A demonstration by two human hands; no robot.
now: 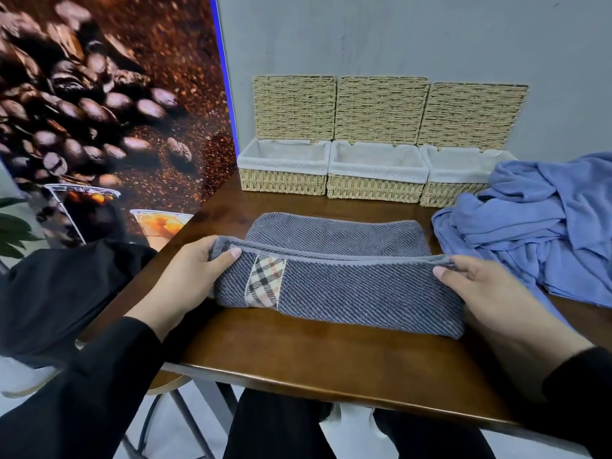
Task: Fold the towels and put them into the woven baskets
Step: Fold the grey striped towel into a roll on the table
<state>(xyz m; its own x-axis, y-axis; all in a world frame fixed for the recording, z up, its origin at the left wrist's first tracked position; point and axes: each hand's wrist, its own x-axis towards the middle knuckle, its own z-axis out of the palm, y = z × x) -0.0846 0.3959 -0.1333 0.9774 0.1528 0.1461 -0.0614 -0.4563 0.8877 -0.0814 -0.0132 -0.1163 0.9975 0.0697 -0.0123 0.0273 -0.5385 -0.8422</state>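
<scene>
The grey towel (pixel 337 286), diagonally ribbed with a plaid band near its left end, lay on the wooden table (pixel 298 352) in front of the person, its near portion lifted into a fold while the far portion rested flat on the tabletop. The left hand (pixel 185 276) pinched the towel's upper left corner, thumb on the near face and fingers behind the hem. The right hand (pixel 480 289) gripped the upper right corner in the same manner. Both arms wore black sleeves. To the right, touching the table, sat a crumpled heap of blue towels (pixel 543 233), which overlapped the front of the right woven basket (pixel 453 180). The middle basket (pixel 376 178) and the left basket (pixel 284 173) stood beside it in a row against the grey wall, all three lined with white cloth and with lids raised upright.
</scene>
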